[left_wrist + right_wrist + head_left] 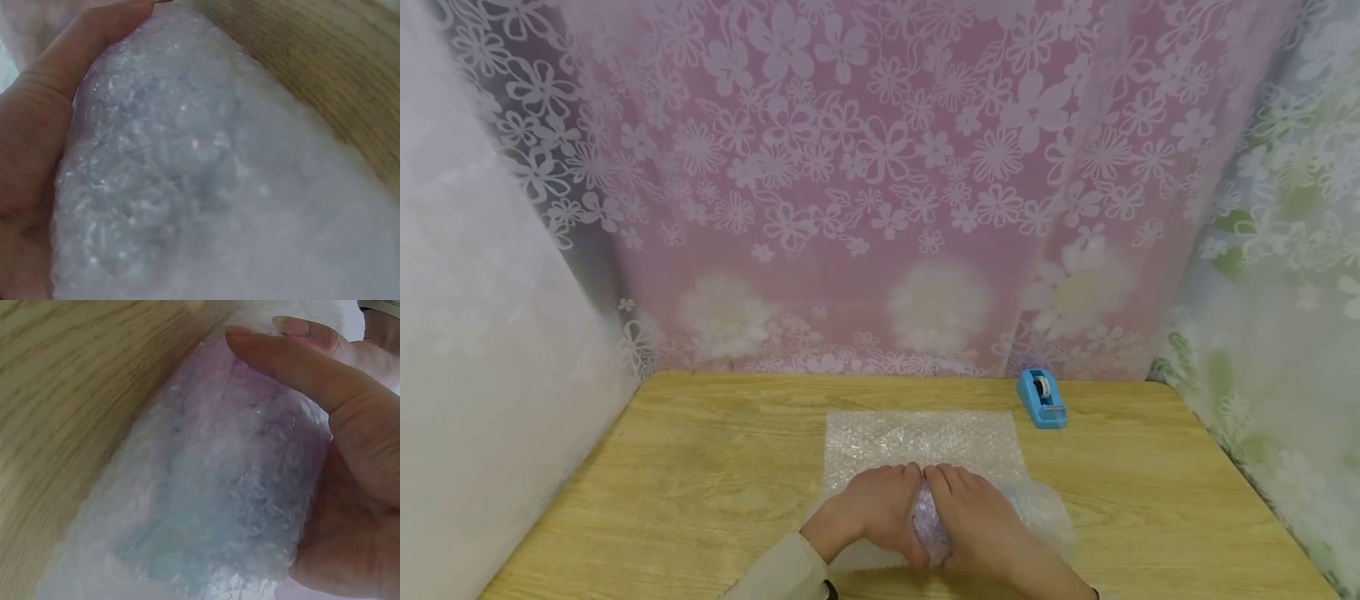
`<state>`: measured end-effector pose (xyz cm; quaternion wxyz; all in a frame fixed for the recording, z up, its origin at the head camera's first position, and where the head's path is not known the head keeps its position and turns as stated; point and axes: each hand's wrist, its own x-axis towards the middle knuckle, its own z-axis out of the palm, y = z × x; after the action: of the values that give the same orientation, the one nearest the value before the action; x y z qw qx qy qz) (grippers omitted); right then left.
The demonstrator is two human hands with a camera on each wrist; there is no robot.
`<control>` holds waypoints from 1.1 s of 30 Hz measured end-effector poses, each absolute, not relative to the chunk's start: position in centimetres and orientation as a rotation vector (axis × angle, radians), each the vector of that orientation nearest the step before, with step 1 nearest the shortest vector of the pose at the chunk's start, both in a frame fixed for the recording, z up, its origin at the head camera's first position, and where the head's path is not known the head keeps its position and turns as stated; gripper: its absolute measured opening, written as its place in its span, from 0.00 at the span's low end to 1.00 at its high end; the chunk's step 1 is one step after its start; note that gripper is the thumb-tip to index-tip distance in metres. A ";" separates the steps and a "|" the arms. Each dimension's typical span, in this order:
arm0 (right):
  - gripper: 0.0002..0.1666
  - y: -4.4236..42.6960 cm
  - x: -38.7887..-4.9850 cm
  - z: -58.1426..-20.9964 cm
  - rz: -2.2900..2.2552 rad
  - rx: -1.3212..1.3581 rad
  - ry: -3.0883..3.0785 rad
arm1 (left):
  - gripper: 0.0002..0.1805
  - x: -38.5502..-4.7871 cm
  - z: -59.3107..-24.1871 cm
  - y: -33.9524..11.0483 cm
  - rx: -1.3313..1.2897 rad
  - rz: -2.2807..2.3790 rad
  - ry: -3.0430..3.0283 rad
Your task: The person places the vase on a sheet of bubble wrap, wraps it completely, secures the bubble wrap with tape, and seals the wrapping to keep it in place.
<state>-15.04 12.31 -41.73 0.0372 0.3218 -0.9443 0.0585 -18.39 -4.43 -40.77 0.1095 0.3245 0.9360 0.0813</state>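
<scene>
my left grip and right grip are both curled round a bubble-wrapped bundle, one from either side, with the thumbs on the side nearest me and the fingers over the far side. the bundle lies across the near middle of the counter, purple between my hands and pale blue towards its right end; what is inside i cannot tell through the film. the rounded right end of the wrapping sticks out past my right grip. beyond my fingers, a flat stretch of bubble wrap spreads away over the wood-grain top. just beside its far right corner sits a blue tape dispenser, a roll of tape in it. a pale sleeve covers my left forearm. past the counter's far edge hangs a pink flowered curtain.
</scene>
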 end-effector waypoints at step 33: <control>0.46 13.0 -18.6 -40.1 0.443 1.151 -3.117 | 0.29 -22.2 -41.1 -5.1 0.995 0.650 2.327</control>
<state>-18.65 13.04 -40.09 -0.1053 0.3415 -0.9247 0.1315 -22.20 -5.10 -41.05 0.2611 0.3677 0.8596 0.2401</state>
